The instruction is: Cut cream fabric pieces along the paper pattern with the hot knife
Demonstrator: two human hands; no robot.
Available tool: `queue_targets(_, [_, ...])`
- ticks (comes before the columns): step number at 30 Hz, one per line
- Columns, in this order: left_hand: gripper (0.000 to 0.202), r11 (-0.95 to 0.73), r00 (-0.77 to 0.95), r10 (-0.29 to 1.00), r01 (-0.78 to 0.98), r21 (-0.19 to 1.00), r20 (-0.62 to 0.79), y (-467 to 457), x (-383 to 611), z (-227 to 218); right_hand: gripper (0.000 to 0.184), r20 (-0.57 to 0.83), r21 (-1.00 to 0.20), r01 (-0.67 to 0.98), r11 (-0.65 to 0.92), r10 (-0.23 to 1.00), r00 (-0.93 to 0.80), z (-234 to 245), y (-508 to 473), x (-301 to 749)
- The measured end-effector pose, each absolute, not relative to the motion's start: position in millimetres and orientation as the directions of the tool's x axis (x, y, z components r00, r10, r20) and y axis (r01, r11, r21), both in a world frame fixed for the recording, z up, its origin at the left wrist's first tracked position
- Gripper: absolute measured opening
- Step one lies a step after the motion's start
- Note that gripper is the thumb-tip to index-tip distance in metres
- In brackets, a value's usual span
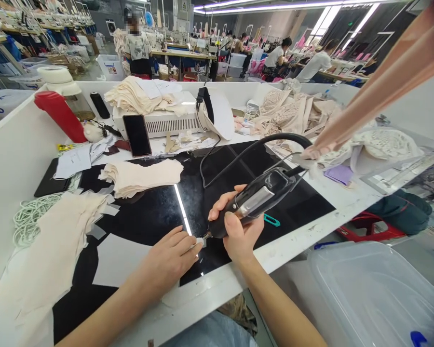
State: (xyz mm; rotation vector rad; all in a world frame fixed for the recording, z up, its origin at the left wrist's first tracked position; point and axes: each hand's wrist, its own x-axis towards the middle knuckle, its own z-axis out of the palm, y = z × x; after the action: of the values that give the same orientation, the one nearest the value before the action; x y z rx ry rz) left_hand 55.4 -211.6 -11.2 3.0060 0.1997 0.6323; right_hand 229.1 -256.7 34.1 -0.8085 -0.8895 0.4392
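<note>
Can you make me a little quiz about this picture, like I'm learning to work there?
1. Which of the worker's own hands grips the black tool?
2. True or false: in the picture, the phone is to the left of the white visor.
3. What colour is the small loop-shaped item lying on the black panel?
a) red
b) teal
c) yellow

Key:
1. The right hand.
2. True.
3. b) teal.
</note>
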Motion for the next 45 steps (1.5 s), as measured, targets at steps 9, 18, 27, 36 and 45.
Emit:
queue_targets(9, [0.027, -0.987, 0.915, 0.160, 0.136, 0.090, 0.370, -208.7, 54.2, -16.0, 0.043, 0.521, -0.759, -0.061, 0.648, 0.660, 0.541, 35.1, -258.3, 226.0])
queue_targets(18, [0.027, -0.986, 0.915, 0.165, 0.147, 0.077, 0.368, -209.7, 55.5, -17.7, 0.039, 0.529, -0.749, -0.076, 0.658, 0.663, 0.529, 28.4, -254.5, 228.7])
queue_targets(27, [0.027, -0.977, 0.917, 0.207, 0.175, 0.121, 0.341, -208.7, 48.4, -23.3, 0.039, 0.531, -0.749, -0.064, 0.660, 0.655, 0.538, 28.4, -253.0, 229.4])
queue_targets(36, [0.029, -0.982, 0.916, 0.187, 0.163, 0.095, 0.355, -208.5, 49.3, -27.4, 0.038, 0.519, -0.758, -0.054, 0.650, 0.651, 0.554, 31.3, -254.4, 232.2])
queue_targets(45, [0.031, -0.981, 0.918, 0.194, 0.177, 0.082, 0.345, -209.2, 49.1, -31.0, 0.039, 0.518, -0.758, -0.076, 0.648, 0.668, 0.534, 31.6, -255.6, 229.6])
